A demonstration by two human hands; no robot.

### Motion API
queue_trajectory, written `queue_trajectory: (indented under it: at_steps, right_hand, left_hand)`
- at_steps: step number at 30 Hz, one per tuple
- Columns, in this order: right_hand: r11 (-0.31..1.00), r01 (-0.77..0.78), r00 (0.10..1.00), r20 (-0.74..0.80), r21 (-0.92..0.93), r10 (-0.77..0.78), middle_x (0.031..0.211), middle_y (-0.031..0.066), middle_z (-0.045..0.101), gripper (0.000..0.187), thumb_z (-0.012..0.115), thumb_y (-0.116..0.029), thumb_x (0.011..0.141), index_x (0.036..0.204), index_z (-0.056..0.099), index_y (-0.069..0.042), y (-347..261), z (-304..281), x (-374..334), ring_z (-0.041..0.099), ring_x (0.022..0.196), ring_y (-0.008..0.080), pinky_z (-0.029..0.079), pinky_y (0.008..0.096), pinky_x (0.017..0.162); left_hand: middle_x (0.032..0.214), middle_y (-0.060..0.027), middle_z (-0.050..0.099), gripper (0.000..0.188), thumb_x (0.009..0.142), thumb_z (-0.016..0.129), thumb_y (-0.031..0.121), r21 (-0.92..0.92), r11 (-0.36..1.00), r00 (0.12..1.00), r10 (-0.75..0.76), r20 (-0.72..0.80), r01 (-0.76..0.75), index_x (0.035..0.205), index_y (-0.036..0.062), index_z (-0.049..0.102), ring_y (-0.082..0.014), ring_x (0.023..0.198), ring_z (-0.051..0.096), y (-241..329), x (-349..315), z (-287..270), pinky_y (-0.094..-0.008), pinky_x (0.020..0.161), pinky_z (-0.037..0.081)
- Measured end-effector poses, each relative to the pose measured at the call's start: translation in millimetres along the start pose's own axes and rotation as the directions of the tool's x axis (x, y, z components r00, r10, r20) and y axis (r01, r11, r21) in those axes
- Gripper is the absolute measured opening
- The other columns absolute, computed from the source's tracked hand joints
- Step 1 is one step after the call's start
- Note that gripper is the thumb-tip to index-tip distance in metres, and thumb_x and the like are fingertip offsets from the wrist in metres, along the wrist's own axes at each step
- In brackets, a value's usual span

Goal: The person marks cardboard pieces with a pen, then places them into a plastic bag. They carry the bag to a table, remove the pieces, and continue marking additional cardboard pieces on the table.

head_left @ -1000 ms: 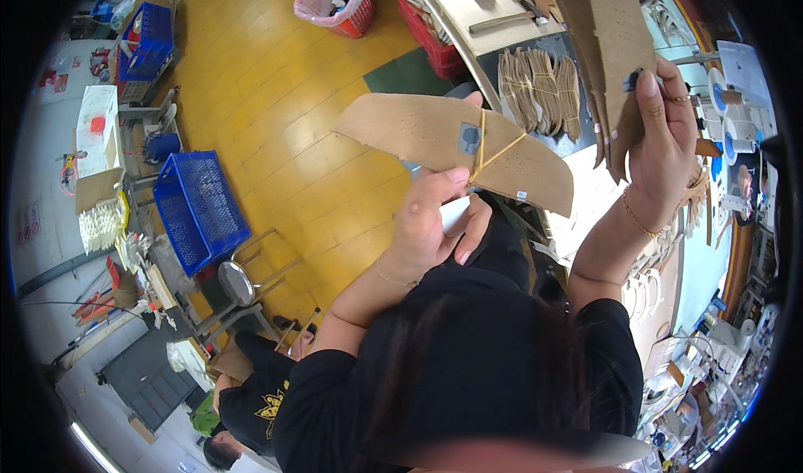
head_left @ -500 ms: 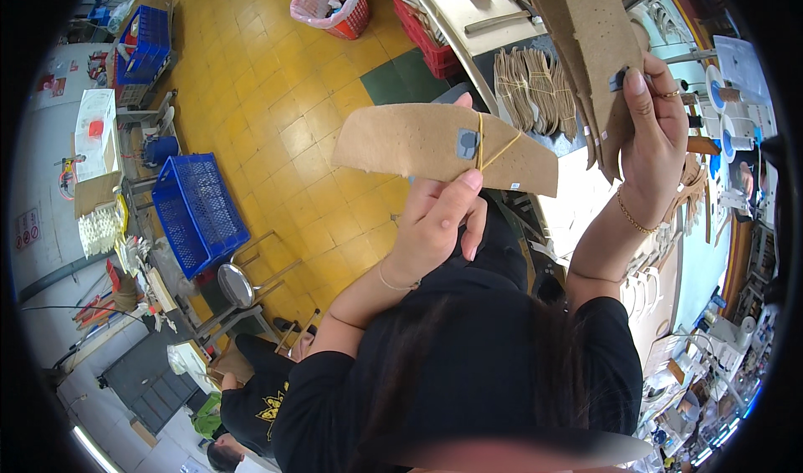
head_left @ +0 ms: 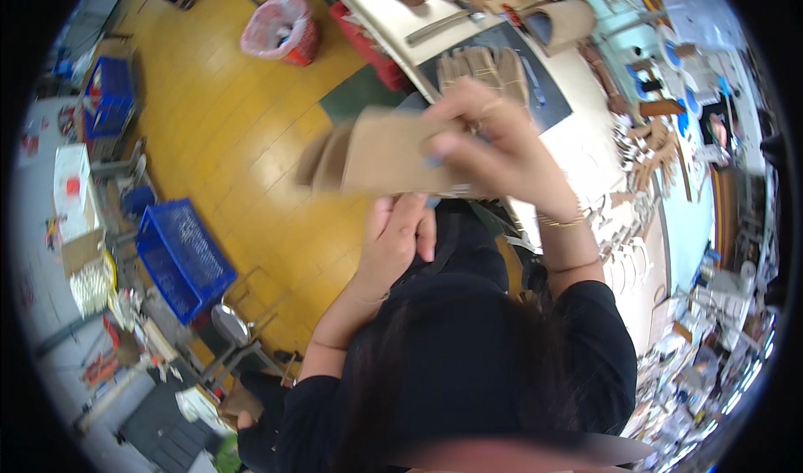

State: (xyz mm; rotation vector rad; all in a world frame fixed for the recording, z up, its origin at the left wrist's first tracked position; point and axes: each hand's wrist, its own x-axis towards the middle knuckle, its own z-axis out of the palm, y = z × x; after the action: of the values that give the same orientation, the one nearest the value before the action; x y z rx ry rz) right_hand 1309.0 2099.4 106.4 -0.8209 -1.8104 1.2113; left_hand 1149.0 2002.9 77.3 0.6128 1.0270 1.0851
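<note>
While motion blurs it, the held thing reads as follows.

Cardboard piece (head_left: 381, 151): a flat tan sheet, held up in the air at the middle of the view, above the yellow floor and just off the table's near edge; its left end is smeared by movement.
Right hand (head_left: 493, 143): closed on the cardboard piece from the 3 o'clock side, fingers curled over its right end, a thin bracelet at the wrist.
Left hand (head_left: 400, 235): directly below the sheet at 6 o'clock, fingers pointing up and touching its lower edge; whether it truly grips the sheet I cannot tell.
Table (head_left: 577, 130): a pale top running from 12 o'clock down toward 3 o'clock, with a dark mat on it.
Cut brown shapes (head_left: 485, 67): fanned out on the dark mat, just beyond the right hand at 12 o'clock.
Floor (head_left: 226, 130): yellow boards filling the 9 to 11 o'clock side.
Blue crate (head_left: 180, 255): on the floor at 8 o'clock, well apart from the hands.
Red bin (head_left: 284, 31): lined with a pale bag, on the floor at 11 o'clock.
Small blue basket (head_left: 107, 97): far off at 10 o'clock.
</note>
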Motion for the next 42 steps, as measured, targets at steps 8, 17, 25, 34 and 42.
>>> queue_trajectory:
  at_steps: [8, 17, 25, 34, 42]
  right_hand:
    - [0.919, -0.372, 0.925, -0.032, 0.133, 0.379, 0.078, 0.0107, 0.063, 0.022, 0.058, -0.014, 0.094, 0.112, 0.054, -0.003, 65.5, 7.8, -38.7, 0.061, 0.071, 0.0196, 0.048, 0.0316, 0.063]
    - [0.820, -0.570, 0.291, -0.921, 0.049, 0.258, 0.095, 0.0172, 0.066, 0.030, 0.056, -0.022, 0.095, 0.117, 0.052, -0.002, 283.6, -138.1, -115.5, 0.063, 0.088, 0.0237, 0.049, 0.0331, 0.081]
    - [0.378, -0.891, 0.407, -0.810, -0.252, 0.421, 0.113, 0.0222, 0.059, 0.045, 0.062, -0.024, 0.086, 0.124, 0.056, -0.001, 401.6, -149.3, -161.9, 0.058, 0.107, 0.0361, 0.046, 0.0422, 0.095]
    - [0.154, -0.972, 0.216, -0.926, -0.175, 0.309, 0.125, 0.0225, 0.049, 0.051, 0.062, -0.045, 0.085, 0.128, 0.056, -0.019, 399.5, -161.9, -171.0, 0.053, 0.113, 0.0387, 0.040, 0.0489, 0.098]
    - [0.399, -0.808, 0.439, -0.894, -0.434, -0.083, 0.118, 0.0195, 0.057, 0.036, 0.066, -0.026, 0.087, 0.117, 0.062, -0.008, 269.5, -65.0, -121.4, 0.057, 0.107, 0.0380, 0.045, 0.0474, 0.092]
  left_hand:
    - [0.097, -0.0095, 0.063, 0.033, 0.098, 0.047, 0.015, 0.351, 0.917, 0.974, -0.219, 0.049, 0.188, 0.129, 0.0024, 0.044, -0.0066, 0.045, 0.045, -20.7, 22.8, -5.4, -0.0203, 0.040, 0.036]
    - [0.104, -0.0103, 0.063, 0.024, 0.088, 0.063, 0.014, -0.061, 0.790, 0.601, 0.511, 0.614, -0.610, 0.110, 0.0031, 0.061, -0.0157, 0.053, 0.053, 75.7, 17.9, 30.3, -0.0253, 0.047, 0.038]
    - [0.108, -0.0098, 0.062, 0.016, 0.093, 0.063, 0.018, -0.528, 0.570, 0.338, 0.813, 0.475, -0.630, 0.106, 0.0101, 0.066, -0.0142, 0.049, 0.044, 109.6, 21.8, 67.5, -0.0233, 0.042, 0.028]
    - [0.114, -0.0057, 0.054, 0.024, 0.097, 0.056, 0.027, -0.537, 0.341, 0.161, 0.921, 0.354, -0.771, 0.107, 0.0048, 0.061, -0.0183, 0.042, 0.050, 121.9, -5.6, 11.8, -0.0243, 0.036, 0.025]
    - [0.115, -0.0048, 0.054, 0.029, 0.097, 0.055, 0.033, -0.661, 0.396, 0.246, 0.917, 0.312, -0.638, 0.108, 0.0061, 0.059, -0.0210, 0.046, 0.055, 125.4, -80.0, -127.7, -0.0248, 0.035, 0.026]
